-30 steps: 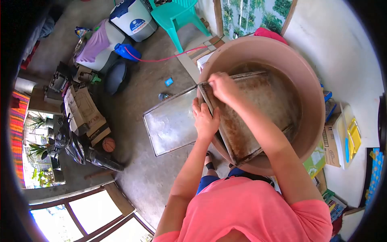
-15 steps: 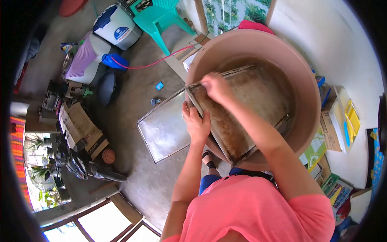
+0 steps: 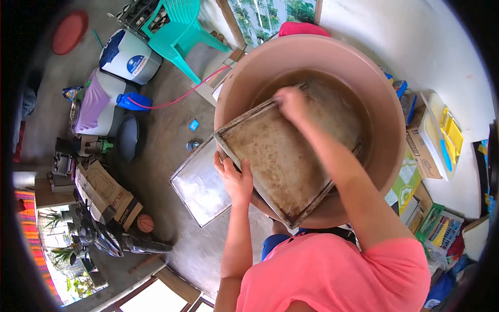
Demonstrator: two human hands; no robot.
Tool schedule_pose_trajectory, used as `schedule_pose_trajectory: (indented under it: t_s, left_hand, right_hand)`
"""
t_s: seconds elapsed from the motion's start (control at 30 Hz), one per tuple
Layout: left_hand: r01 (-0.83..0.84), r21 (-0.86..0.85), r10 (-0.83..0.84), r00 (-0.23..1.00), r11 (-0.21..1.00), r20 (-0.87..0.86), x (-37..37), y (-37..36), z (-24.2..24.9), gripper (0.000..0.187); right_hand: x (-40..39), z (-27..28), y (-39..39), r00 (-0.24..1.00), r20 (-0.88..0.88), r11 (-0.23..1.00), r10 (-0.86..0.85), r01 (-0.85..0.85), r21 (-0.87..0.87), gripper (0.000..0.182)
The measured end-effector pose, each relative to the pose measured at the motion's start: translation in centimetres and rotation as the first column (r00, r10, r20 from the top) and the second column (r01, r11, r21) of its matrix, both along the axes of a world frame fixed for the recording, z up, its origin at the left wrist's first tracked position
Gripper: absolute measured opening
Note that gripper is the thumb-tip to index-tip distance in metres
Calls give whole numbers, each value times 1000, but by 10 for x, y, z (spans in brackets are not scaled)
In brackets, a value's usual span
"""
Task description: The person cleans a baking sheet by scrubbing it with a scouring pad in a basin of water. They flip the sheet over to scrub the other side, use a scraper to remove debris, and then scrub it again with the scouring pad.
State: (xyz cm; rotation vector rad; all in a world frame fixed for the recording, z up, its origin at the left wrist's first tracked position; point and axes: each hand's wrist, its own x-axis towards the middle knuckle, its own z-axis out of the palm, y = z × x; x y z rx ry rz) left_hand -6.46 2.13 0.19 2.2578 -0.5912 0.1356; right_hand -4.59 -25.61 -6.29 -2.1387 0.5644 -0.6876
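Observation:
A rectangular metal baking tray (image 3: 275,151) with brown stains and a raised rim lies tilted across a large pinkish-brown tub (image 3: 312,49). Its far end reaches down into murky brown water (image 3: 358,112). My left hand (image 3: 236,181) grips the tray's left edge, thumb along the rim and fingers at the outer side. At the tray's far edge, my right hand (image 3: 292,104) is closed and smeared by motion; whatever it may hold is hidden. A shinier metal tray (image 3: 202,182) is left of the tub, partly behind my left hand.
A green plastic chair (image 3: 176,39) and a white-and-blue appliance (image 3: 130,57) stand beyond, left of the tub. A pink hose (image 3: 182,101) runs from a blue container (image 3: 134,101). Cartons (image 3: 112,192) and a basketball (image 3: 145,223) sit left. Boxes (image 3: 423,148) line the right wall.
My right hand has moved along the tray's far edge, away from its left corner. My left hand stays on the left edge. The camera view has shifted slightly.

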Motion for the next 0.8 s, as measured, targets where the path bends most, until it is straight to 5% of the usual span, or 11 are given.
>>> schedule_pose_trajectory:
  t_s: [0.07, 0.13, 0.2, 0.3, 0.4, 0.43, 0.5, 0.6, 0.67, 0.77, 0.8]
  left_hand:
    - [4, 25, -4, 1000, 1000, -2, 1, 0, -2, 38]
    - [11, 19, -11, 1000, 1000, 8, 0, 1, -1, 38]
    - [15, -18, -15, 1000, 1000, -2, 1, -2, 3, 38]
    - [26, -62, -28, 999, 998, -41, -2, -1, 8, 41]
    - [58, 11, -58, 998, 998, 21, 0, 2, 7, 41]
    - [43, -6, -43, 999, 999, -13, -3, 3, 8, 41]
    - [8, -57, -12, 998, 998, -62, -4, -3, 10, 42]
    - [10, -92, -17, 997, 996, -75, -1, -2, 5, 40]
    - [15, -100, -23, 996, 995, -85, -3, -1, 7, 40]
    - [24, -70, -28, 998, 997, -57, -3, 1, 5, 41]
    - [22, -60, -24, 999, 998, -39, -1, 1, 4, 41]
  right_hand:
    - [-12, -42, -65, 980, -25, 969, -199, 193, -153, 14]
    - [-7, -20, -43, 986, -122, 975, -117, 91, -205, 13]
    - [8, 14, 37, 1000, -14, 980, -12, 9, -201, 11]
    - [-11, 70, 127, 928, 266, 965, 261, -245, -93, 6]
    - [-19, 18, 56, 996, 48, 997, 70, -71, 26, 8]
    - [-27, 10, 11, 987, -13, 906, -162, 154, 395, 7]
    - [-47, -47, -77, 945, -122, 939, -303, 275, -205, 8]
    - [-34, -7, 17, 993, -105, 998, -47, 52, 40, 9]
    - [-39, 40, 101, 983, 115, 989, 145, -142, -32, 11]
    - [-43, 38, 94, 973, 141, 983, 182, -185, 9, 8]
    - [-43, 33, 62, 996, 40, 997, 75, -76, 34, 12]
